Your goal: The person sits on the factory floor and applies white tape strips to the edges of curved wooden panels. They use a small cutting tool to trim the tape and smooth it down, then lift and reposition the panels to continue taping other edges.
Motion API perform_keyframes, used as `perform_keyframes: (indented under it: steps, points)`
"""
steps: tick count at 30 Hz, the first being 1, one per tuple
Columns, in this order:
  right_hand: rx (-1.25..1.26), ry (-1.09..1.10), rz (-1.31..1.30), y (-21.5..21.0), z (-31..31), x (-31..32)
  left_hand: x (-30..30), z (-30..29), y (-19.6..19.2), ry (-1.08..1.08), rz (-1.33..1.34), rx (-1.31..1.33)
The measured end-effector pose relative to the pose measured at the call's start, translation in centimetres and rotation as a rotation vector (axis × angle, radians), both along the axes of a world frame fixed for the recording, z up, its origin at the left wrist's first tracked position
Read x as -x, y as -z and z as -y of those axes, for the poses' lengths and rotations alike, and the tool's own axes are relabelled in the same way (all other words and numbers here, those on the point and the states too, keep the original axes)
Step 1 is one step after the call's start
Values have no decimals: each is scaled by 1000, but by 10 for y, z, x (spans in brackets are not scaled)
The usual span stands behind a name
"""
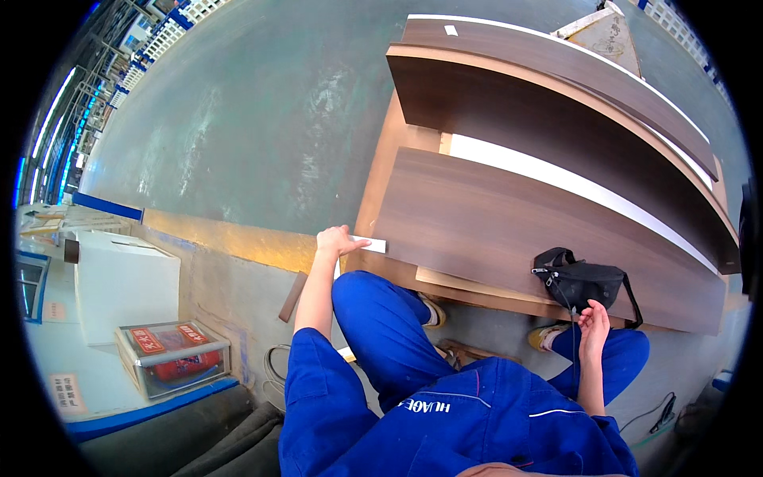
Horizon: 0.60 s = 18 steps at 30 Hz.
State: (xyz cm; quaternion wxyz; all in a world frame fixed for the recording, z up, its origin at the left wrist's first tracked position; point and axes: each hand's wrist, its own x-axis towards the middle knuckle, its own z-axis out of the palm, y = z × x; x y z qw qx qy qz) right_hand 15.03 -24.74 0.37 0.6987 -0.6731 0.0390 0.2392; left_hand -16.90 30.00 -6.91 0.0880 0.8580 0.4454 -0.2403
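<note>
My left hand [337, 240] is closed on one end of a short white strip [372, 245], with the thumb lying on top. The strip reaches the left edge of a dark brown wood-grain board [509, 219] lying flat in front of me. My right hand [593, 324] is raised just above my right knee, its fingers curled together; whatever they pinch, if anything, is too small to make out. Beside its fingertips, a black zippered waist bag [588, 284] rests on the board's near edge. A thin dark cord [573, 318] hangs down from the bag next to this hand.
Beyond the flat board a brown panel [540, 119] stands on edge, with another board [517, 44] behind it. A brown offcut [293, 296] leans at my left. Further left are a clear case [171, 358] with a red extinguisher and a white cabinet [127, 282].
</note>
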Motion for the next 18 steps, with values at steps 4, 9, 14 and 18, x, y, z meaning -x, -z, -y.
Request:
perform_keyframes:
  steps: [4,9,14,18]
  points:
    - [17,-40,32,-2,-7,2,-10,0,-12,-79,-60,95]
    - [5,-52,111,-11,-1,0,-9,3,-6,40,94,-29]
    - [121,190,395,-60,86,-33,-38,10,-10,8,509,80]
    - [197,576,471,-88,189,-49,15,23,-26,-214,929,341]
